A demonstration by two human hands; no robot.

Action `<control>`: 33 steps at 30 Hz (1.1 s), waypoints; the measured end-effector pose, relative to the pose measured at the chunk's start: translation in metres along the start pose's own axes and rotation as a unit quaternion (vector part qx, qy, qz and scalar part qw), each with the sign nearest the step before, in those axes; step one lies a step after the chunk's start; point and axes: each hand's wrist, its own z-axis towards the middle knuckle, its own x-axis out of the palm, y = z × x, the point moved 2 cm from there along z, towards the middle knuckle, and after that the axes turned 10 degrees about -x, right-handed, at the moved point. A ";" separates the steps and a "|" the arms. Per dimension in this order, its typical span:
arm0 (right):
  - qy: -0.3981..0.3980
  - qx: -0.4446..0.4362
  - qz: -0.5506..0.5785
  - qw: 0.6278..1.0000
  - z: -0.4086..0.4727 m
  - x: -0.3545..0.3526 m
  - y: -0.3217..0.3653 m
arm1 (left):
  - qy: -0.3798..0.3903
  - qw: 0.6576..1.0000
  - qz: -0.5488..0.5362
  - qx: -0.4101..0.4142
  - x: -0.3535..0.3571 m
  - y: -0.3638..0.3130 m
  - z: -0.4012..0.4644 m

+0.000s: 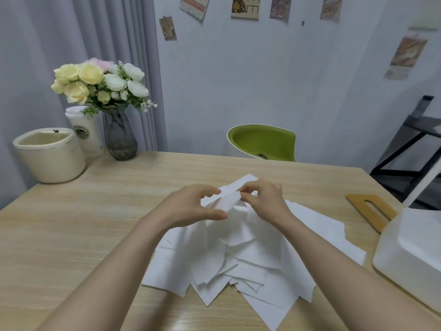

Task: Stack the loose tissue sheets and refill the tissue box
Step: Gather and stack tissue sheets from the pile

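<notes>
Both hands, left hand and right hand, pinch one folded tissue above the loose sheets; bare table lies leftward.

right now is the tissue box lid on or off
Off. The wooden lid lies flat on the table behind the white tissue box; whether the box holds tissues cannot be told.

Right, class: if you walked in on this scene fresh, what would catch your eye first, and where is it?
First, the two hands, the left hand and the right hand, pinching a folded tissue between them above the middle of the table. Below them sprawls a messy pile of white sheets. Far left, a bouquet stands in a dark glass vase.
</notes>
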 end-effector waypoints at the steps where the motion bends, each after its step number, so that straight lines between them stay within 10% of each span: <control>1: -0.003 0.004 0.005 1.000 0.000 -0.003 0.000 | -0.009 1.000 0.003 0.005 -0.001 -0.002 0.002; 13: 0.009 0.081 0.189 0.979 -0.002 -0.033 -0.009 | -0.044 0.993 -0.084 0.075 0.001 -0.029 0.033; 33: -0.046 0.208 0.347 0.913 -0.025 -0.019 -0.024 | 0.024 0.849 -0.520 -0.085 0.053 -0.040 0.026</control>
